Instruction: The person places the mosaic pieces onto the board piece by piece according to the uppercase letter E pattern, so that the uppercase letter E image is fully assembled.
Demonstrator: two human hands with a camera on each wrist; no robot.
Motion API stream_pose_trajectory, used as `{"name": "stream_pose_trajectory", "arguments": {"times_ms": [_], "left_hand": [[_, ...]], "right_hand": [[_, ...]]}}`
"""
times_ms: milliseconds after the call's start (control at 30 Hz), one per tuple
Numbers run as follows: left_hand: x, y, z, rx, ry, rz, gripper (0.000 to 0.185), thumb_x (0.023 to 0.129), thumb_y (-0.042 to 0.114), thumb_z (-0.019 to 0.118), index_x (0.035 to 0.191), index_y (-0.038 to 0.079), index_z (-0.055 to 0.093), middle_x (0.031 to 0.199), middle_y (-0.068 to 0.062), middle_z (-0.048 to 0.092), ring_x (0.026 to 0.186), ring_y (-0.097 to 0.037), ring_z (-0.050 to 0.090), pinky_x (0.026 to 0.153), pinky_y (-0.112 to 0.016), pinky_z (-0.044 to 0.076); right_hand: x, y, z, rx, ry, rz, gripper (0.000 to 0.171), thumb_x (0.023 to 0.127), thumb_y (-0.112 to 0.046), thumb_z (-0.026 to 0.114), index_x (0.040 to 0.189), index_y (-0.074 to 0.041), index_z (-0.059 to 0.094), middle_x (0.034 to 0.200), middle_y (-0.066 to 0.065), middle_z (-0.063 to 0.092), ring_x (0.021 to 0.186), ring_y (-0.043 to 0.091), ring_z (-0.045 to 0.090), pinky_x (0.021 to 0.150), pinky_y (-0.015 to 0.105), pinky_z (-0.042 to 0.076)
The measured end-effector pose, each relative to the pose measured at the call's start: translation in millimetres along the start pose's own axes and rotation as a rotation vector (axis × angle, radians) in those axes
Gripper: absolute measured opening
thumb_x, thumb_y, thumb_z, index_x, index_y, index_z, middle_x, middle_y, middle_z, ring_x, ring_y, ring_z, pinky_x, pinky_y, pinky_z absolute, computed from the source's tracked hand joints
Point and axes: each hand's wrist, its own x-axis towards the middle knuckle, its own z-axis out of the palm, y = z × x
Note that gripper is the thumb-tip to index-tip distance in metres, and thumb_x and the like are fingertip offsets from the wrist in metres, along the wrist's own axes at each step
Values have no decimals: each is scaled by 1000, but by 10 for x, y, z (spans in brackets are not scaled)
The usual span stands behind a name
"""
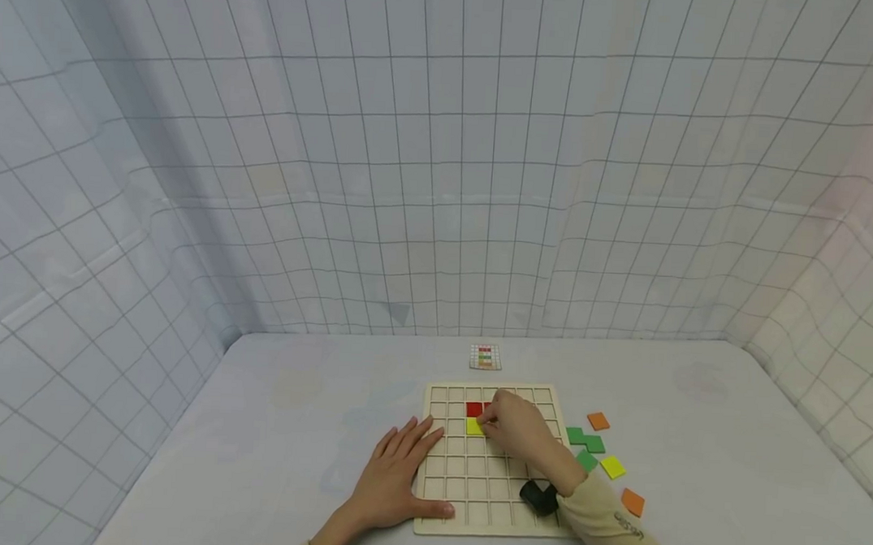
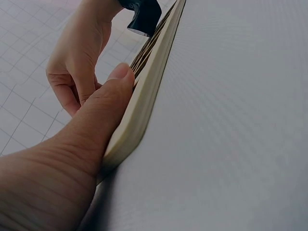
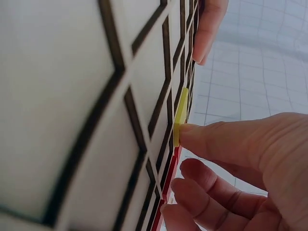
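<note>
A pale wooden board (image 1: 476, 491) divided into square cells lies on the table. My left hand (image 1: 392, 483) rests along its left side, fingers spread on the upper edge and thumb on the near corner. Over the upper middle of the board, my right hand (image 1: 521, 428) holds a yellow square tile (image 1: 473, 426) at one cell. In the right wrist view, the thumb lies on the yellow tile (image 3: 180, 113) while the other fingers curl below it. Red tiles (image 1: 474, 409) sit in the row just beyond, partly hidden by the right hand.
Right of the board lie green pieces (image 1: 594, 444), a loose yellow tile (image 1: 613, 467) and orange pieces (image 1: 633, 502), (image 1: 598, 421). A small pattern card (image 1: 486, 357) lies beyond the board. A black device (image 1: 540, 498) is at the right wrist. Gridded white cloth (image 1: 440, 183) surrounds the table.
</note>
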Motion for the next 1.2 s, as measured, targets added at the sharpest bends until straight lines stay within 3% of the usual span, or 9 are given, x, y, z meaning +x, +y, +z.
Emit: {"name": "stream_pose_trajectory", "arguments": {"times_ms": [167, 333, 500, 667, 1000, 1200], "left_hand": [[2, 7, -2, 2, -9, -10, 105, 69, 83, 53, 150, 20, 31, 155, -3, 21, 142, -25, 13, 110, -52, 12], [6, 12, -8, 8, -10, -7, 105, 69, 83, 52, 150, 19, 31, 155, -3, 21, 142, -25, 12, 110, -52, 12], [-3, 11, -7, -4, -10, -4, 105, 69, 82, 53, 150, 20, 30, 156, -2, 20, 142, -25, 12, 110, -52, 11], [-7, 10, 1, -10, -7, -5, 105, 69, 83, 53, 150, 20, 30, 156, -1, 19, 142, -25, 11, 110, -51, 11], [-10, 21, -12, -11, 1, -1, 105, 69, 82, 54, 150, 19, 30, 156, -2, 20, 142, -26, 12, 110, -52, 11], [-7, 19, 0, -8, 5, 1, 105, 69, 82, 53, 150, 20, 30, 156, -2, 20, 142, -25, 12, 110, -52, 11]], "right_hand": [[-38, 54, -23, 42, -81, -2, 13, 85, -10, 69, 95, -6, 76, 79, -5, 55, 66, 8, 47, 56, 24, 42], [-119, 182, -162, 149, -224, -87, 23, 88, -15, 69, 109, -5, 70, 84, -6, 53, 70, 9, 47, 62, 27, 43], [-228, 337, -317, 247, -252, -151, 19, 90, -19, 67, 105, -8, 69, 91, -8, 57, 77, 7, 52, 67, 26, 47], [-396, 527, -492, 262, -191, -76, 2, 89, -18, 68, 90, -17, 67, 88, -10, 56, 79, 10, 52, 65, 27, 46], [-641, 887, -731, 207, -176, 189, 29, 77, -13, 79, 99, -7, 61, 90, 2, 53, 81, 20, 48, 68, 35, 44], [-663, 974, -709, 215, -196, 185, 25, 77, -14, 80, 93, -8, 62, 88, 0, 53, 80, 18, 49, 71, 37, 44]]}}
